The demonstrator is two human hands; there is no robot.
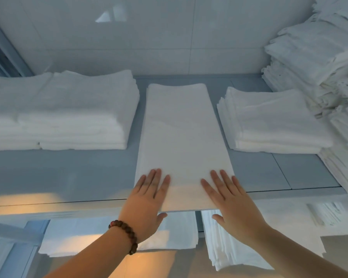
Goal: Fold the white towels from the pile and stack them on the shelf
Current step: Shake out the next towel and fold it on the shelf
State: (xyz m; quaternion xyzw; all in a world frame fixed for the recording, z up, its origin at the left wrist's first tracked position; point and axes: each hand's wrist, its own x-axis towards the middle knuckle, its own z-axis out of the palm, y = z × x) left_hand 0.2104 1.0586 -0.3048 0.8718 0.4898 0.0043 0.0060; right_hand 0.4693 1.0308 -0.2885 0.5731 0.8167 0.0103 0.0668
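Left hand [147, 197]: we see it open, palm down, with straight, slightly spread fingers pressing the near-left corner of the folded towel [181, 133]. The thumb sticks out past the towel's near edge. A brown bead bracelet [125, 235] sits on the wrist.
Right hand [231, 199]: we see this one open too, lying flat on the near-right corner of the same towel, fingers straight and fanned. Its thumb is also off the near edge.
Grip: neither of the hands curls around anything; both only press on the cloth.
Towel position: it lies flat on the shelf [68, 173], between a left stack [64, 113] and a right stack [273, 121], apart from both.
Towel axis: we read it as a long, narrow rectangle. Its long axis runs from us toward the tiled wall [129, 37], with the near short end at the shelf's front edge.
Pile [319, 57]: tall and ragged, it stands at the far right, touching the right stack.
Below: more white towels [113, 235] lie on a lower level.
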